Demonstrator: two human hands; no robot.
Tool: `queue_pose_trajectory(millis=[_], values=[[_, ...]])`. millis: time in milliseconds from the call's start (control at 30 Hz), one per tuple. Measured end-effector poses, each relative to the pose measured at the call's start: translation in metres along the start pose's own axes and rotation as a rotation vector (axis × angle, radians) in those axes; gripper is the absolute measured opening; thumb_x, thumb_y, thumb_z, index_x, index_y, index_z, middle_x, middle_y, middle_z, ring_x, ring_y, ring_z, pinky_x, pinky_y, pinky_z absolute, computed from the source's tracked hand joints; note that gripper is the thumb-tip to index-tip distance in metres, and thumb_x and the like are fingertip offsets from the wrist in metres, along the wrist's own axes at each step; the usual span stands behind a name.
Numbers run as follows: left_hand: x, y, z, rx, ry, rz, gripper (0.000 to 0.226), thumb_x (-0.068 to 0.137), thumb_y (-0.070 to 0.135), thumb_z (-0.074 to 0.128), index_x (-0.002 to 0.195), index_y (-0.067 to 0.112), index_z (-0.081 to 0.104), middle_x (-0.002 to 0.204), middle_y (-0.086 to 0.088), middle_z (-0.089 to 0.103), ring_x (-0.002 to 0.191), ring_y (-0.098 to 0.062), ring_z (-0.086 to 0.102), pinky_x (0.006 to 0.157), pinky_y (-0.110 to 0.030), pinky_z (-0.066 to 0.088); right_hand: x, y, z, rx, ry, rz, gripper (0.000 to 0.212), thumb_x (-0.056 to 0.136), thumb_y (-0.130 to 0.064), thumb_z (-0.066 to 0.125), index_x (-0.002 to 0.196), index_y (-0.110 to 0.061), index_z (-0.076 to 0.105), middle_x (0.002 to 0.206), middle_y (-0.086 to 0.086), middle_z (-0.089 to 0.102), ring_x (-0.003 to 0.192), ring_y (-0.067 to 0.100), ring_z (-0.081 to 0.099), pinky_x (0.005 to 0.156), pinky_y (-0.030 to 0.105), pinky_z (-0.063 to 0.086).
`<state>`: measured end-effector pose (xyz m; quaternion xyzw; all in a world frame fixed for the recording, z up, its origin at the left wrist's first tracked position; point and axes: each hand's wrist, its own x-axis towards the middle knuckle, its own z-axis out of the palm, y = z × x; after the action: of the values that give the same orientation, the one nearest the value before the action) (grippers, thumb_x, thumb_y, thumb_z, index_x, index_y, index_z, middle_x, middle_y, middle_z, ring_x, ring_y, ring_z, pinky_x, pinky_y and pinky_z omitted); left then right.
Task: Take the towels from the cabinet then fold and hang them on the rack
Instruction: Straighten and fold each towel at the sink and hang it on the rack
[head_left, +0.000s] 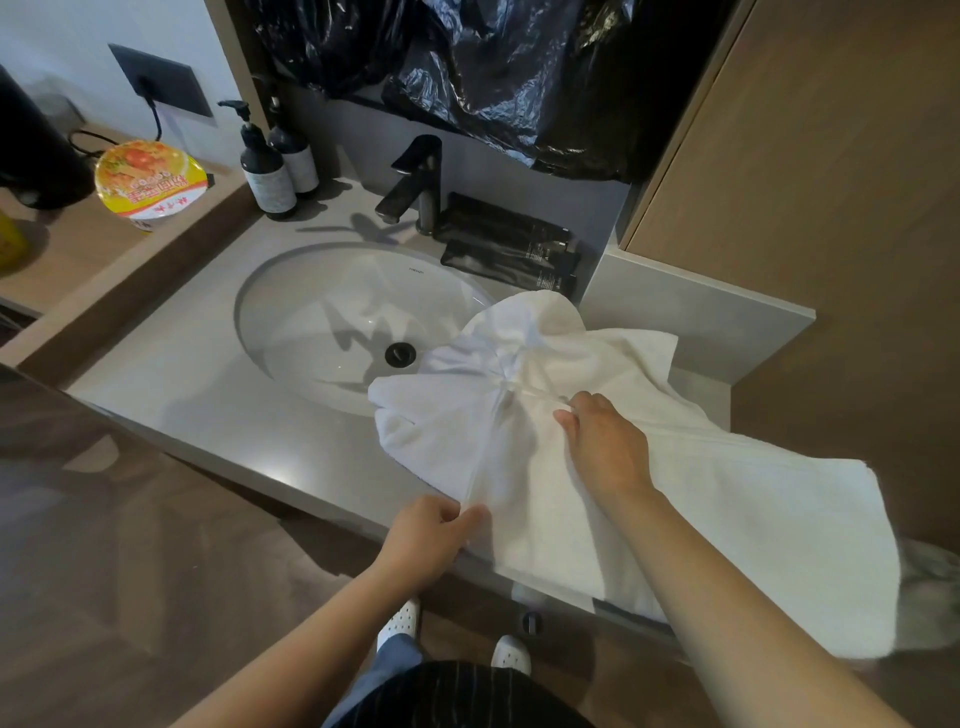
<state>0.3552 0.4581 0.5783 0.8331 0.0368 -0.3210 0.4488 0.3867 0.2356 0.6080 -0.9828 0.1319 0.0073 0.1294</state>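
One white towel (649, 467), spread over the table (197, 374) right of the sink (322, 312): my left hand (426, 540) pinches its near edge, my right hand (602, 447) grips a bunched fold.

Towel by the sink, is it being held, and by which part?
Both hands hold the white towel: the left hand pinches its near edge at the counter front, the right hand a fold near its bunched middle.
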Motion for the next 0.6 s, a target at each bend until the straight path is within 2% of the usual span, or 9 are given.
queue_pose_trajectory(millis=[67, 100, 167, 200, 300, 400, 533, 600], values=[[-0.001, 0.003, 0.0, -0.002, 0.041, 0.054, 0.037, 0.088, 0.046, 0.062, 0.09, 0.01, 0.065, 0.082, -0.009, 0.068, 0.077, -0.026, 0.067, 0.076, -0.041, 0.057, -0.004, 0.002, 0.001, 0.034, 0.071, -0.016, 0.027, 0.103, -0.035, 0.038, 0.099, -0.013, 0.052, 0.094, 0.002, 0.054, 0.073, 0.027, 0.054, 0.059, 0.032, 0.029], [-0.002, 0.006, 0.0, -0.043, 0.067, 0.067, 0.032, 0.087, 0.045, 0.064, 0.097, 0.014, 0.06, 0.088, -0.003, 0.066, 0.08, -0.02, 0.066, 0.073, -0.035, 0.059, -0.006, 0.003, 0.001, 0.045, 0.085, -0.02, 0.026, 0.103, -0.034, 0.038, 0.099, -0.013, 0.052, 0.094, 0.002, 0.053, 0.072, 0.028, 0.053, 0.059, 0.032, 0.03], [-0.004, 0.016, -0.002, -0.148, 0.079, 0.043, 0.039, 0.086, 0.043, 0.068, 0.11, 0.02, 0.048, 0.101, 0.003, 0.061, 0.087, -0.013, 0.063, 0.066, -0.022, 0.057, -0.007, 0.003, 0.006, 0.087, 0.066, -0.013, 0.022, 0.103, -0.031, 0.04, 0.104, -0.012, 0.052, 0.1, 0.003, 0.051, 0.076, 0.029, 0.056, 0.061, 0.032, 0.032], [-0.005, 0.021, -0.002, -0.178, 0.07, 0.02, 0.044, 0.085, 0.043, 0.068, 0.115, 0.021, 0.045, 0.104, 0.002, 0.06, 0.09, -0.014, 0.063, 0.065, -0.02, 0.056, -0.008, 0.002, 0.008, 0.149, 0.056, 0.0, 0.02, 0.102, -0.028, 0.043, 0.109, -0.013, 0.052, 0.106, 0.004, 0.051, 0.079, 0.028, 0.057, 0.063, 0.031, 0.034], [-0.004, 0.034, -0.004, -0.179, 0.038, -0.018, 0.037, 0.089, 0.039, 0.066, 0.11, 0.011, 0.055, 0.104, -0.007, 0.065, 0.093, -0.025, 0.065, 0.08, -0.037, 0.058, -0.013, -0.001, 0.009, 0.39, 0.078, 0.028, 0.03, 0.096, -0.017, 0.054, 0.126, -0.016, 0.048, 0.121, -0.003, 0.043, 0.082, 0.013, 0.051, 0.072, 0.022, 0.036], [-0.005, 0.046, -0.008, -0.191, -0.007, 0.025, 0.037, 0.088, 0.033, 0.065, 0.101, -0.002, 0.062, 0.098, -0.021, 0.067, 0.092, -0.037, 0.065, 0.085, -0.049, 0.054, -0.028, 0.004, 0.005, 0.493, 0.07, 0.027, 0.037, 0.094, -0.016, 0.058, 0.129, -0.023, 0.046, 0.12, -0.012, 0.038, 0.091, 0.004, 0.05, 0.078, 0.011, 0.038], [-0.012, 0.059, -0.016, -0.235, -0.093, 0.083, 0.06, 0.07, 0.044, 0.061, 0.103, -0.007, 0.062, 0.103, -0.026, 0.066, 0.093, -0.04, 0.066, 0.088, -0.055, 0.053, -0.058, 0.018, -0.005, 0.63, -0.009, 0.036, 0.025, 0.096, -0.027, 0.057, 0.118, -0.038, 0.052, 0.123, -0.022, 0.052, 0.106, -0.013, 0.052, 0.082, -0.003, 0.035], [-0.014, 0.065, -0.019, -0.255, -0.123, 0.11, 0.06, 0.068, 0.047, 0.062, 0.102, -0.003, 0.063, 0.102, -0.024, 0.067, 0.094, -0.041, 0.066, 0.086, -0.049, 0.056, -0.07, 0.024, -0.014, 0.688, 0.01, 0.04, 0.02, 0.097, -0.028, 0.056, 0.112, -0.04, 0.058, 0.118, -0.024, 0.059, 0.107, -0.015, 0.053, 0.083, -0.002, 0.038]])
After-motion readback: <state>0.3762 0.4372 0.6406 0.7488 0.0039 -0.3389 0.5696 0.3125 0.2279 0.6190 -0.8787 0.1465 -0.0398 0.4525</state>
